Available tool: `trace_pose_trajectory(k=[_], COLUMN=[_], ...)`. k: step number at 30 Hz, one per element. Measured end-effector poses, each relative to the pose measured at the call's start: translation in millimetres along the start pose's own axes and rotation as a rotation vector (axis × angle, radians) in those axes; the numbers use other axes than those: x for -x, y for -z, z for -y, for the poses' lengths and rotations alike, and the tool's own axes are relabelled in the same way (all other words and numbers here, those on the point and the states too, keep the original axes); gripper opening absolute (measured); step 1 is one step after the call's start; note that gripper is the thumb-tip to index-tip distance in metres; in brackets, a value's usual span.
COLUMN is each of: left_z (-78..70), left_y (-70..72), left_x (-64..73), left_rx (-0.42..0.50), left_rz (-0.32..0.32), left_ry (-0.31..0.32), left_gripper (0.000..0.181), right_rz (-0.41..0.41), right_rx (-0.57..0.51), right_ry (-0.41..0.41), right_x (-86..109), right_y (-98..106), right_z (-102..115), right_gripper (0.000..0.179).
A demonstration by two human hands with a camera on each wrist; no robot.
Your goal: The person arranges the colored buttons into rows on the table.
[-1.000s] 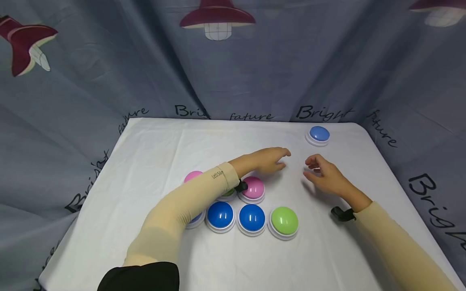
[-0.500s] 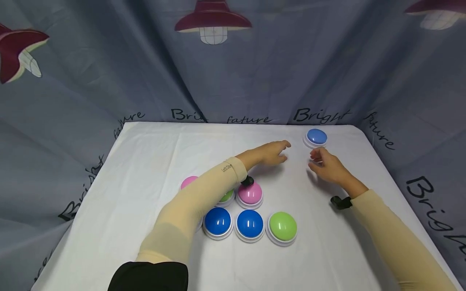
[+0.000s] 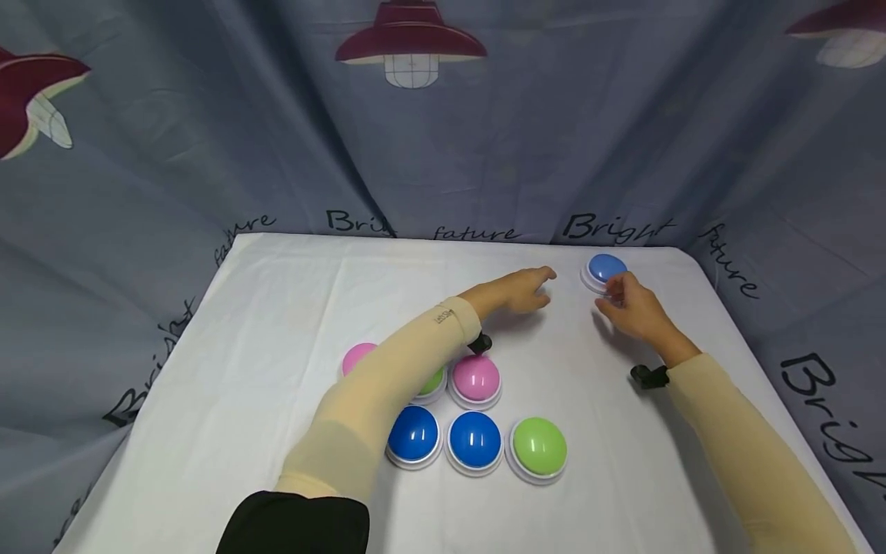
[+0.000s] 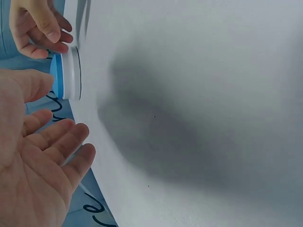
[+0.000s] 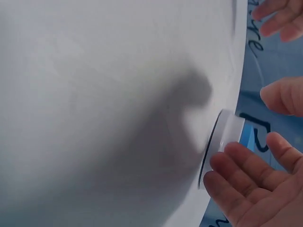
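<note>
A blue dome button (image 3: 606, 267) with a white round base stands near the back right of the white table. Just in front of it hovers my right hand (image 3: 638, 312), fingers loosely bent and thumb apart; its fingertips overlap the base in the right wrist view, where the button's white base (image 5: 227, 127) shows behind them. My left hand (image 3: 521, 291) reaches across from the left, palm down, and holds nothing. In the left wrist view its fingers (image 4: 66, 142) are spread and relaxed, with the blue button (image 4: 66, 75) beyond the thumb.
Nearer the front sit two blue buttons (image 3: 474, 440), a green button (image 3: 540, 447) and a pink button (image 3: 475, 378). Another pink button (image 3: 358, 355) and a second green button (image 3: 432, 382) are partly hidden by the left sleeve (image 3: 381, 385). A grey curtain (image 3: 526, 154) hangs behind the table.
My right hand has moved away from me toward the far blue button and is now right beside it. The left hand has shifted slightly forward over the table. The buttons stay in place.
</note>
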State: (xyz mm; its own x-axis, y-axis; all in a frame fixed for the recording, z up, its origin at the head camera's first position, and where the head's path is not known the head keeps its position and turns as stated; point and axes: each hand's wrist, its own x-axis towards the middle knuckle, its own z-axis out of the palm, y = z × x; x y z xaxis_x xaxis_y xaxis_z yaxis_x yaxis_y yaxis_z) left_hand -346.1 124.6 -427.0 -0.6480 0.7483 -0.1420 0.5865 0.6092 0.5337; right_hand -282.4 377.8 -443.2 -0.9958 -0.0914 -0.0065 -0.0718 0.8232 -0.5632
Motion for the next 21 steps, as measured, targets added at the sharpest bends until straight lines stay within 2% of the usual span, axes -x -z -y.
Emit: trace_pose_trajectory(k=[7, 12, 21], left_z=[4.0, 6.8, -1.6], left_y=[-3.9, -9.3, -10.4], left_x=[-18.2, -31.9, -55.9], left_rx=[0.023, 0.044, 0.061], left_rz=[-0.009, -0.014, -0.033], left_ry=[0.036, 0.051, 0.038], left_gripper=[0.053, 0.054, 0.059], right_rz=[-0.012, -0.017, -0.073], right_rx=[0.011, 0.057, 0.053], right_ry=[-0.057, -0.098, -0.138], right_x=[-13.1, -16.6, -26.4], right_y=[2, 3, 8], right_z=[-8, -14, -35], right_gripper=[0.057, 0.061, 0.074])
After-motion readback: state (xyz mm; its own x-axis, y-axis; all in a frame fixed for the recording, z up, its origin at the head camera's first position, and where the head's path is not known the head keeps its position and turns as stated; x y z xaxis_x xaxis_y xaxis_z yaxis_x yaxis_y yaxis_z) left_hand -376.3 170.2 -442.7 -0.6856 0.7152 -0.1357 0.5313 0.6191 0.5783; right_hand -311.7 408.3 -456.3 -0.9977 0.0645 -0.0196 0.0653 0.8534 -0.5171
